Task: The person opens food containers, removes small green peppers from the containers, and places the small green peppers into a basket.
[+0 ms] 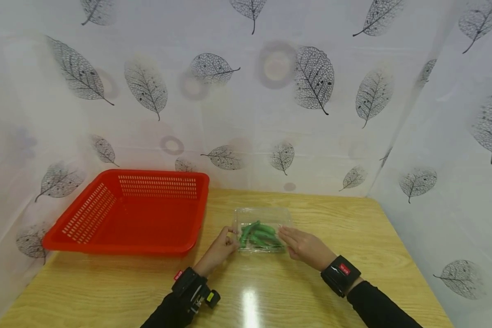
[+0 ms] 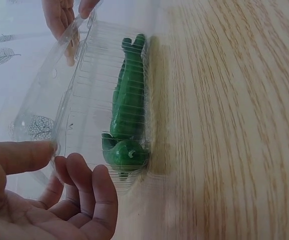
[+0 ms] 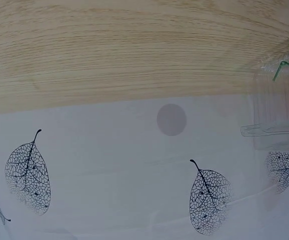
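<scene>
A clear plastic box (image 1: 262, 213) with a lid sits on the table, and several long green peppers (image 1: 263, 234) lie inside it. My left hand (image 1: 223, 246) is at the box's left side. In the left wrist view, the thumb and forefinger of that left hand (image 2: 59, 195) pinch the rim, and the other fingers curl beside the wall. On the right side my right hand (image 1: 309, 248) holds the lid's edge, its fingers lying over the top and its thumb at the front. The right wrist view shows the box's ribbed side (image 3: 279, 100) but not the hand.
A large red plastic basket (image 1: 160, 218) with slotted walls stands to the left of the box. The wooden table (image 1: 344, 218) reaches back to a white curtain (image 1: 246, 118) printed with leaves, which also hangs at both sides.
</scene>
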The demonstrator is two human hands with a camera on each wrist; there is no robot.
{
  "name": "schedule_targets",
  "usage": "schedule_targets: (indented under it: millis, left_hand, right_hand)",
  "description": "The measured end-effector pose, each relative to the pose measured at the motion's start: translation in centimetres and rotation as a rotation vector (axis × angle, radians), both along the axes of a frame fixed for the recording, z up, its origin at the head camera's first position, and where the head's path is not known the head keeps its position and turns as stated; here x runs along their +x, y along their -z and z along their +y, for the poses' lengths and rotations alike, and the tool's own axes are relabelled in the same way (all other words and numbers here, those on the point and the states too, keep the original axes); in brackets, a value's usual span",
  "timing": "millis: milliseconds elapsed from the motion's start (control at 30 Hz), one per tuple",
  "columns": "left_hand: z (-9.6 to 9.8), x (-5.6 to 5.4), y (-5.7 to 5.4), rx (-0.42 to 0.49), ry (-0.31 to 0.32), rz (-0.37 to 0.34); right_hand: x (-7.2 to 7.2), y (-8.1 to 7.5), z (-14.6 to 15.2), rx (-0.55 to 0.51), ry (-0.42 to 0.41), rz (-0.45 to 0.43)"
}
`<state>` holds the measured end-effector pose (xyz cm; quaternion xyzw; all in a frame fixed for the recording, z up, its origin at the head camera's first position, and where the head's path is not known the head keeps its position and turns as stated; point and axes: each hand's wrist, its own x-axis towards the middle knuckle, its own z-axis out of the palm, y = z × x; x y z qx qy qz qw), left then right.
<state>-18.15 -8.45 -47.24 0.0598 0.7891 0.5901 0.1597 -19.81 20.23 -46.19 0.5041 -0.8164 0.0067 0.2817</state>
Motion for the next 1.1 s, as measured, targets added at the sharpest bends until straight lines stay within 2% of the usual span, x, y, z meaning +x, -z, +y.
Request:
schedule_targets:
  millis: [167,367,633,800,967,1100]
  left_hand:
    - [0.1,0.2,-0.3,0.005,-0.011,-0.001]
    - [0.1,0.1,0.0,0.006,-0.007,0.042]
    - [0.1,0.0,0.2,0.010,-0.011,0.074]
    - [0.1,-0.1,0.2,-0.002,0.000,0.102]
    - [0.1,-0.1,0.2,-0.016,0.021,0.093]
    - [0.2,-0.1,0.2,-0.019,0.009,0.076]
  right_hand:
    - [0.1,0.0,0.0,-0.018,0.007,0.000]
    - [0.1,-0.1,-0.1,-0.033,0.021,-0.030]
    - [-0.2,-1.0,0.0,-0.144,0.011,-0.093]
    - [0.0,-0.6,0.1,-0.086,-0.003,-0.081]
    - [0.4,-0.3,0.5,-0.101,-0.009,-0.105]
    - [0.4,-0.4,0.8,-0.108,-0.025,-0.126]
